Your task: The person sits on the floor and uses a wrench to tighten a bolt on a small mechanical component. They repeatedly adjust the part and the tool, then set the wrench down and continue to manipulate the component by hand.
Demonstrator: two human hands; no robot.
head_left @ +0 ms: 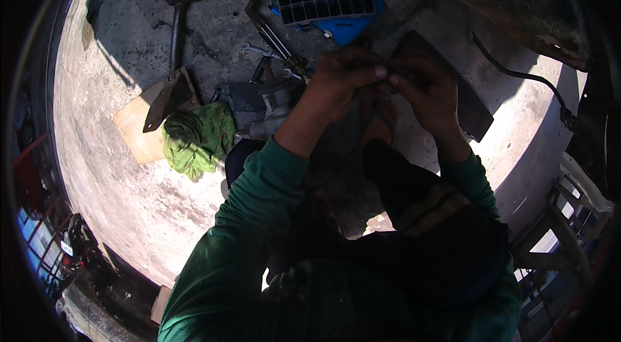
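My left hand (343,80) and my right hand (428,88) meet in front of me, above my sandalled foot. Both are closed, with thumbs and fingertips pinched close together. Whatever sits between the fingertips is too small and dark to make out. Just left of my left hand, a grey cast metal part (275,108) lies on the concrete floor. Several wrenches (291,74) are beside it, and a torch-like metal tool (275,38) stretches away beyond them. A dark flat plate (475,112) lies under and to the right of my right hand.
A clear compartment box (323,2) of dark small parts rests on a blue sheet (349,30). To the left are a hammer (178,28), a green cloth (199,138), a rusty bracket (169,101) and cardboard (132,123). A dark hose (517,75) curves at right near a pale chair (572,212).
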